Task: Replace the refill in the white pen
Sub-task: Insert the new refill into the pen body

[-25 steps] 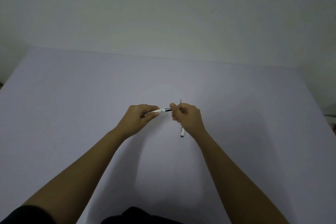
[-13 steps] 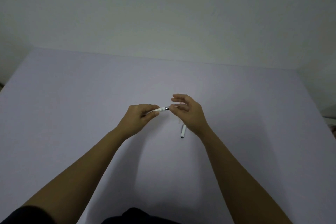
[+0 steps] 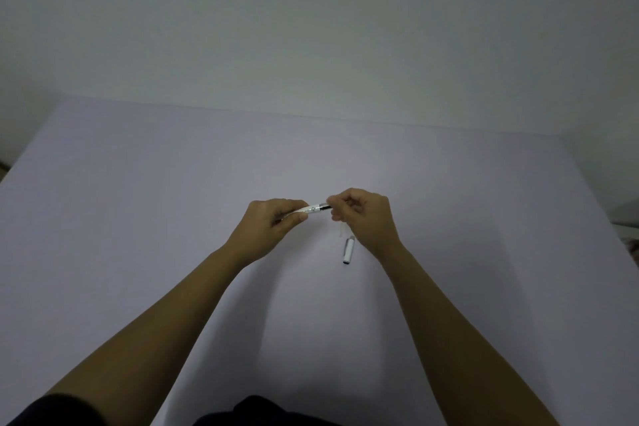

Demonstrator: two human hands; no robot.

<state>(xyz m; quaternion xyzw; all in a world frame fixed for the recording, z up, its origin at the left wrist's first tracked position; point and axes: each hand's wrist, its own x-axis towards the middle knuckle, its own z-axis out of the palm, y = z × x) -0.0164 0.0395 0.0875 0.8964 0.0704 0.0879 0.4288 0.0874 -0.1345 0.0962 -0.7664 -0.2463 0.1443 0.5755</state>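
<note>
Above the middle of the table, my left hand [image 3: 273, 223] grips the barrel of the white pen [image 3: 313, 209], which lies roughly level. Its dark, metal-ringed end points right, and there the thumb and fingertips of my right hand [image 3: 368, 218] pinch it. A white pen cap [image 3: 348, 250] lies on the table just below my right hand. A thin pale stick [image 3: 341, 230], possibly a refill, shows faintly beneath my right fingers; most of it is hidden.
The table [image 3: 173, 201] is covered in pale lilac and backs onto a plain wall. Its right edge runs close to my right arm, with some blurred objects [image 3: 627, 218] beyond it.
A second ago my right hand held a thin refill upright next to the pen. It then spread its fingers, and they have now closed on the pen's dark end. My left hand has stayed put.
</note>
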